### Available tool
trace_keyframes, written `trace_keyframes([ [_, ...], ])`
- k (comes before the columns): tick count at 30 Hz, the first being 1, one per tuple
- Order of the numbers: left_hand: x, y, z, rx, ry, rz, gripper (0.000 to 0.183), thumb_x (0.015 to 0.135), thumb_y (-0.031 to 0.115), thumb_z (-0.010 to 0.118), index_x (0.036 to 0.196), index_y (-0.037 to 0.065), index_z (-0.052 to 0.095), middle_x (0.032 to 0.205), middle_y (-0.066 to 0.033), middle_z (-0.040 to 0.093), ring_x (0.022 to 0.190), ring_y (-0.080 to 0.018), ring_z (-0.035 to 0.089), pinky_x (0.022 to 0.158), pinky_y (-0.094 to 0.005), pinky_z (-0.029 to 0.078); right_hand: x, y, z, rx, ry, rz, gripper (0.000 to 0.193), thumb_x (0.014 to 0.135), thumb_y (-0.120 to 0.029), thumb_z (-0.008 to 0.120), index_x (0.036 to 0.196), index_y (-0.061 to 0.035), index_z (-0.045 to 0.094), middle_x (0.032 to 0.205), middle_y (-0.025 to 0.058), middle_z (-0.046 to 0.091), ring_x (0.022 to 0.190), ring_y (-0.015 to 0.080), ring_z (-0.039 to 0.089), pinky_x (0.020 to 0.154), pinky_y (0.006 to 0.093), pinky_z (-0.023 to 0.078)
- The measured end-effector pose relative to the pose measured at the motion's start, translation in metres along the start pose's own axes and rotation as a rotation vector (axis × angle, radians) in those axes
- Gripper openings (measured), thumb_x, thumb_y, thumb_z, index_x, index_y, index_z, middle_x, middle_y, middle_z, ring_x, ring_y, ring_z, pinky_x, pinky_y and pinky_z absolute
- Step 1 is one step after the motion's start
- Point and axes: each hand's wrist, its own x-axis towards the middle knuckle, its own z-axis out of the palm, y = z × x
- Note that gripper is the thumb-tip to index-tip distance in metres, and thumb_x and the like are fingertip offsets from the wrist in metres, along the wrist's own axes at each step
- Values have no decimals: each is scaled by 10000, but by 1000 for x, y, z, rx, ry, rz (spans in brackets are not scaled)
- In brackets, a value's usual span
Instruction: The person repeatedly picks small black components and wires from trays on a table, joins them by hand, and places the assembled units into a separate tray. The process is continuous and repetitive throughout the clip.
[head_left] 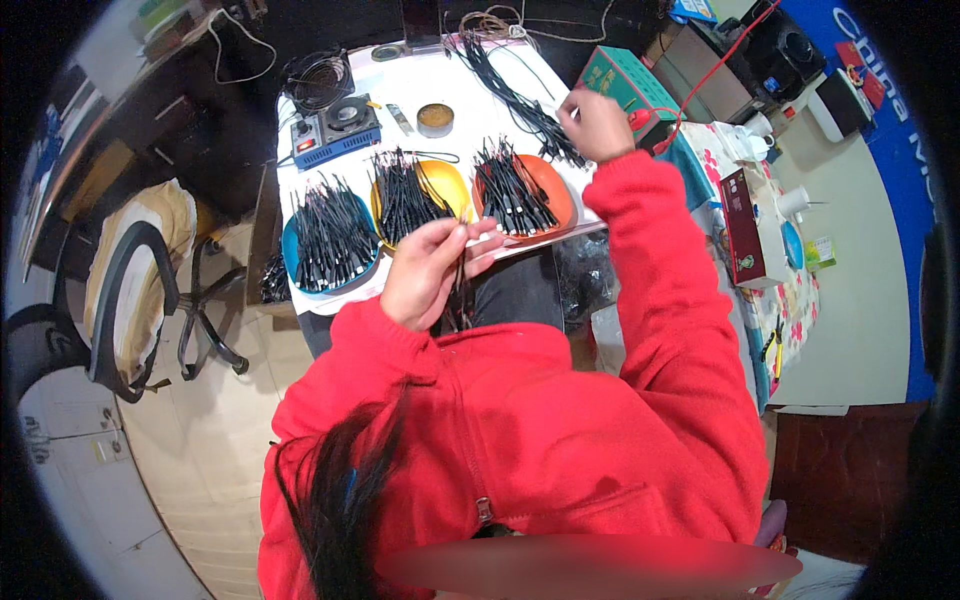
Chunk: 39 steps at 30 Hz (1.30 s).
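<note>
My left hand (428,272) is in front of the yellow dish, thumb and index finger pinched on thin black cables (459,300) that hang below it. My right hand (597,125) is raised over the right side of the white table, fingers curled; what it may hold is hidden. Below and beside it lies a long bundle of black cables (510,90). Short black cables with connector ends fill a blue dish (291,262), a yellow dish (447,182) and an orange dish (556,190) along the near table edge.
Behind the dishes stand a small blue device with a knob (340,130), a round tin (435,120) and a fan (318,80). A green box (625,85) with a red cable sits at right. A dark red box (752,228) rests on the flowered side table. An office chair (150,270) is at left.
</note>
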Motion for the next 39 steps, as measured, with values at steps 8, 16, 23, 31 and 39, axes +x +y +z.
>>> trace_keyframes([
  [8, 45, 59, 12, 46, 92, 261, 219, 979, 132, 493, 1095, -36, 571, 1092, -116, 614, 749, -142, 574, 614, -231, 462, -205, -133, 5, 493, -61, -351, 106, 798, -96, 619, 829, -39, 536, 784, 138, 543, 709, 328, 581, 617, 408, 482],
  [16, -35, 71, 23, 445, -57, 580, 157, 949, 59, 519, 981, -52, 625, 911, -106, 678, 587, -50, 427, 524, -175, 337, -199, -125, 36, 788, -293, -148, 193, 855, -165, 654, 961, -3, 651, 872, 133, 650, 817, 219, 642, 689, 310, 504],
  [23, -77, 53, 28, 422, -106, 521, 131, 955, 73, 520, 953, -12, 619, 943, -128, 652, 593, -66, 438, 549, -187, 371, -131, -143, -60, 1531, -102, -137, 238, 894, -69, 634, 1112, 22, 615, 969, 65, 658, 854, 97, 599, 758, 219, 475],
  [31, -88, 66, 37, 272, -259, 350, 166, 962, 127, 531, 964, -8, 627, 912, -133, 670, 585, -70, 490, 542, -186, 393, -129, -167, -97, 1631, -90, -185, 131, 859, -57, 681, 957, 12, 629, 827, 45, 644, 710, 82, 591, 667, 218, 488],
  [39, -91, 48, 59, 1148, 241, 1169, 217, 794, -88, 609, 988, -1, 655, 851, -149, 670, 712, -217, 656, 647, -288, 516, -155, -207, -88, 1646, 192, -93, 113, 874, 10, 622, 862, -26, 516, 811, 90, 634, 608, 97, 602, 486, 183, 453],
])
